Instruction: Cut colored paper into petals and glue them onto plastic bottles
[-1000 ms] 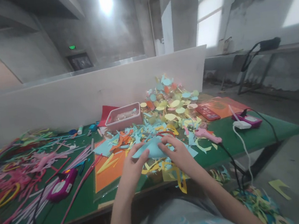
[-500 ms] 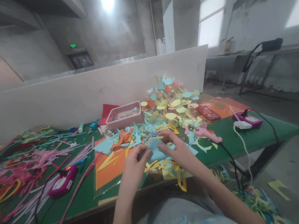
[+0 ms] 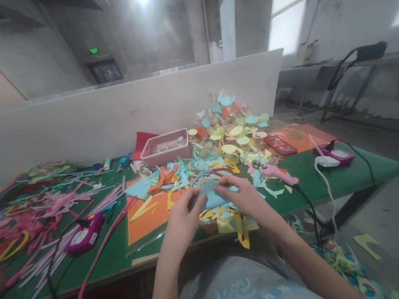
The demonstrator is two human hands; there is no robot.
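Note:
My left hand (image 3: pixel 183 216) and my right hand (image 3: pixel 245 197) both pinch a light blue paper piece (image 3: pixel 212 196) just above the front edge of the green table (image 3: pixel 339 181). The fingers of each hand press on the paper from either side, folding it between them. Under the hands lie yellow paper strips (image 3: pixel 230 219) and an orange sheet (image 3: pixel 149 217). Blue and orange paper scraps (image 3: pixel 174 177) are scattered just beyond.
A pink tray (image 3: pixel 165 149) stands at the back, with a heap of coloured paper discs (image 3: pixel 231 125) to its right. A pink glue gun (image 3: pixel 278 174) and its black cord lie right of my hands. Pink chargers (image 3: pixel 84 236) (image 3: pixel 334 156), coloured strips (image 3: pixel 34 210) on the left, white board (image 3: pixel 107 117) behind.
The blue paper has been squeezed narrower between my hands, which moved closer together. The view shifted slightly.

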